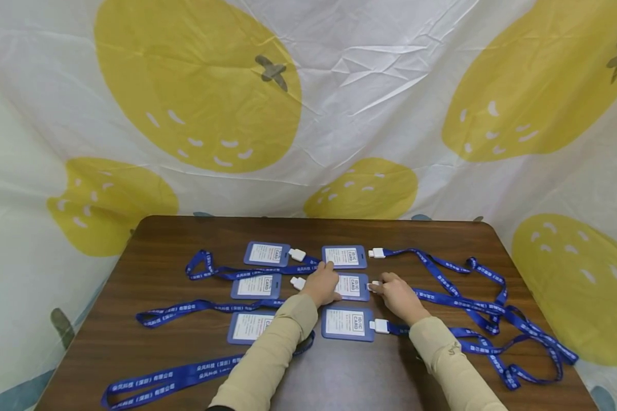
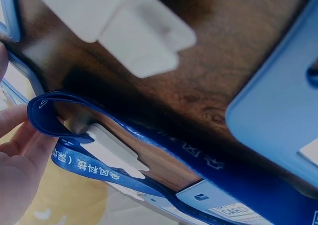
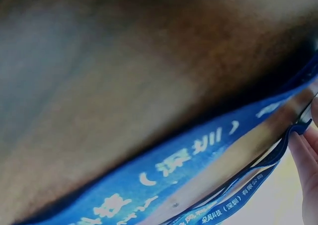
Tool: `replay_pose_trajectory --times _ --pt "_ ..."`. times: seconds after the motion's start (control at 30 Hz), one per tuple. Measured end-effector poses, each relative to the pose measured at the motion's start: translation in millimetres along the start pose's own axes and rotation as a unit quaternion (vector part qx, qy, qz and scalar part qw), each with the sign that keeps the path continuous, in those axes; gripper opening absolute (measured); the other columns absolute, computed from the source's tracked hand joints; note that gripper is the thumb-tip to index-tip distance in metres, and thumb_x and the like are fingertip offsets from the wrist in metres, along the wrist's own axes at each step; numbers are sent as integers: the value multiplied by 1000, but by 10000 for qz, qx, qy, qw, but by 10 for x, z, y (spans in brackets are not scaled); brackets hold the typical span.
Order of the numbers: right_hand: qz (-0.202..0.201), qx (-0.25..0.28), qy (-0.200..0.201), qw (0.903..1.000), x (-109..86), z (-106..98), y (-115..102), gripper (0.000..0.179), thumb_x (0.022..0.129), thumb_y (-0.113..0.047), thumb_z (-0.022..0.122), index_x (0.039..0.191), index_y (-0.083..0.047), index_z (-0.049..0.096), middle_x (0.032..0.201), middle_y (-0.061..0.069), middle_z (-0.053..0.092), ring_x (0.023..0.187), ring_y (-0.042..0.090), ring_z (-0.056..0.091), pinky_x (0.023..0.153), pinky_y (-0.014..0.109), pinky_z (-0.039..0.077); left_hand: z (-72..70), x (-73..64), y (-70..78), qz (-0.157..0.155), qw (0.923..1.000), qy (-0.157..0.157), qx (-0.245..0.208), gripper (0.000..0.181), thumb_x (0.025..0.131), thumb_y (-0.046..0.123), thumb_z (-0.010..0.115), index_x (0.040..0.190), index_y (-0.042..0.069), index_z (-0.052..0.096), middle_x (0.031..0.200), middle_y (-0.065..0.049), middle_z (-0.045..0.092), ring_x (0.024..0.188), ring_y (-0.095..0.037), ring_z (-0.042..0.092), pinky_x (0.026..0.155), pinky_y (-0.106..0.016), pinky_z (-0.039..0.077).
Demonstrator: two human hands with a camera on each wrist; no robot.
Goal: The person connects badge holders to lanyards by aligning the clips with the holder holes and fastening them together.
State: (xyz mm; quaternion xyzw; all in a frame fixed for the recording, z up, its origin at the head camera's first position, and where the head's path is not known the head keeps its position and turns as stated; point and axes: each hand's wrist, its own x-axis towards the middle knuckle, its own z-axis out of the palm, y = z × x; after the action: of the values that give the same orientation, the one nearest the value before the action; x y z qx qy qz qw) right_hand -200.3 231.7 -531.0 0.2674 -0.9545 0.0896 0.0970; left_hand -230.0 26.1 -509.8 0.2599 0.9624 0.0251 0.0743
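In the head view, my left hand (image 1: 321, 283) grips the left end of the middle blue ID card holder (image 1: 353, 287) in the right column. At that holder's right end, my right hand (image 1: 398, 297) pinches the white clip (image 1: 374, 286) of a blue lanyard (image 1: 437, 297). My fingers partly cover the clip. The left wrist view shows the left hand's fingers (image 2: 30, 150) beside a looped blue lanyard (image 2: 79, 158) and a white clip (image 2: 114, 150). In the right wrist view, only part of the hand appears at the right edge, near blue lanyard straps (image 3: 179, 160).
More card holders lie above (image 1: 344, 257) and below (image 1: 347, 324) the middle one, with others in a left column (image 1: 266, 254). Lanyards spread left (image 1: 185, 311) and overlap at right (image 1: 514, 319) on the brown table (image 1: 349, 371). A patterned cloth (image 1: 339, 114) hangs behind.
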Motion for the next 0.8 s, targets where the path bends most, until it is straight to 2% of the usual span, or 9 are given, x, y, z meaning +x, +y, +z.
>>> replay_pose_trajectory --times 0.3,0.53,0.8 --pt "-187 76 195 9996 21 16 5 23 75 5 67 90 -11 74 80 10 57 72 23 52 66 37 48 25 13 4 49 9999 130 6 32 74 39 72 82 9 67 108 -12 50 99 -24 44 77 -30 49" --pt "-18 139 118 9998 42 20 -16 22 75 5 66 89 -10 74 80 11 58 70 23 52 63 36 48 39 21 2 48 9998 187 -25 30 73 38 73 78 9 65 106 -11 50 97 -24 44 74 -31 50" --pt "69 370 241 9990 60 23 -30 16 73 4 69 85 -7 74 77 9 60 70 23 56 62 35 50 38 25 16 121 9996 242 92 30 73 38 74 78 9 66 106 -12 51 97 -25 46 76 -31 50"
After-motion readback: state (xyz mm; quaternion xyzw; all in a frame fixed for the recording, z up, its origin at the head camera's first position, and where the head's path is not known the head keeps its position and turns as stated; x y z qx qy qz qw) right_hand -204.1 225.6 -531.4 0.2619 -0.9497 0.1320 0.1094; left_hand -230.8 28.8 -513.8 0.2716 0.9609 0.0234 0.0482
